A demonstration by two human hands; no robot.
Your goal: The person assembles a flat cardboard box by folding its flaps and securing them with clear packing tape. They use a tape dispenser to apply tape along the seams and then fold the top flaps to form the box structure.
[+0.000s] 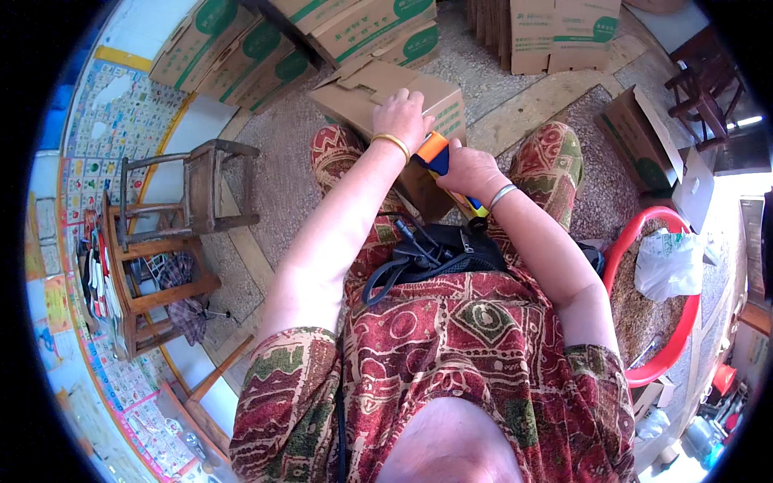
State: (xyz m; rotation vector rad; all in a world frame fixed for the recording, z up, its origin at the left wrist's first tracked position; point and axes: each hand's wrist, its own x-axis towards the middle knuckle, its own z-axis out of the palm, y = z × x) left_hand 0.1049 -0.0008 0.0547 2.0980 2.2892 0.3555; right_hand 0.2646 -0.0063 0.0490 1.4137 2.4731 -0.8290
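A brown cardboard box (433, 90) stands between my knees, its dark hollow side toward me. My left hand (399, 118), with a gold-coloured bangle at the wrist, bends its fingers over the box's near top edge and grips it. My right hand (469, 171), with a silver bangle, is closed round a hand tool (434, 150) with an orange end, a dark blue middle and a yellow-and-black lower part. The tool's orange end meets the box's near edge, close beside my left hand. What that end touches inside the box is hidden.
Stacked cartons (372, 28) with green print stand ahead, with flattened cardboard (555, 36) to their right. At the left are a wooden chair (201, 189) and a wooden rack (133, 282). At the right are an open carton (640, 137) and a red hoop-shaped rim (618, 249) beside a white plastic bag (668, 266).
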